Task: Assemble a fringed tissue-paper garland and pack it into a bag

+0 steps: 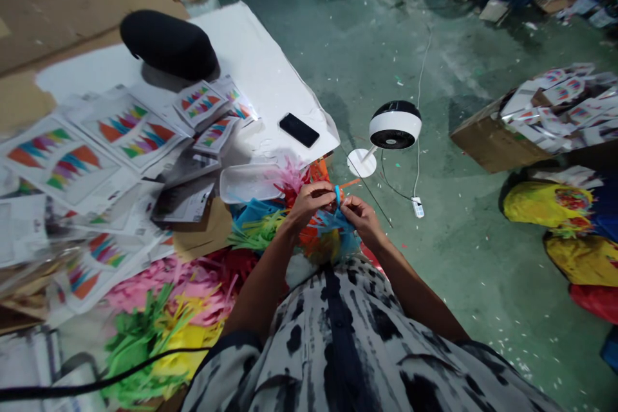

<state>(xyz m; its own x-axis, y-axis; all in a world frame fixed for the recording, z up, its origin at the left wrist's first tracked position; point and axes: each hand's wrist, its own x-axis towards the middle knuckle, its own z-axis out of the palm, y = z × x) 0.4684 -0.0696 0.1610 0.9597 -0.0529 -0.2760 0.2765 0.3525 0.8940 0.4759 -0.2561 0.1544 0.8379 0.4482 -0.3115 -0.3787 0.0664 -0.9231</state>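
Observation:
In front of my body, my left hand [311, 201] and my right hand [363, 217] are close together, fingertips pinched at either side of an upright blue paper strip [337, 194]. Below the fingers hangs a blue tissue-paper tassel [346, 237], and the strip seems to be its twisted top. An orange strip [349, 183] pokes out behind the hands. Left of my left hand lie pink tissue fringes [292, 181] and green tissue fringes [261, 230]. Exactly how each fingertip grips the paper is too small to make out.
A white table [261, 71] on the left carries printed packets [130, 129], a black case [168, 45], a phone [299, 130] and a plastic tray [248, 182]. A white fan [394, 125] stands on the floor, its cable nearby. To the right is a carton [502, 141] of packets.

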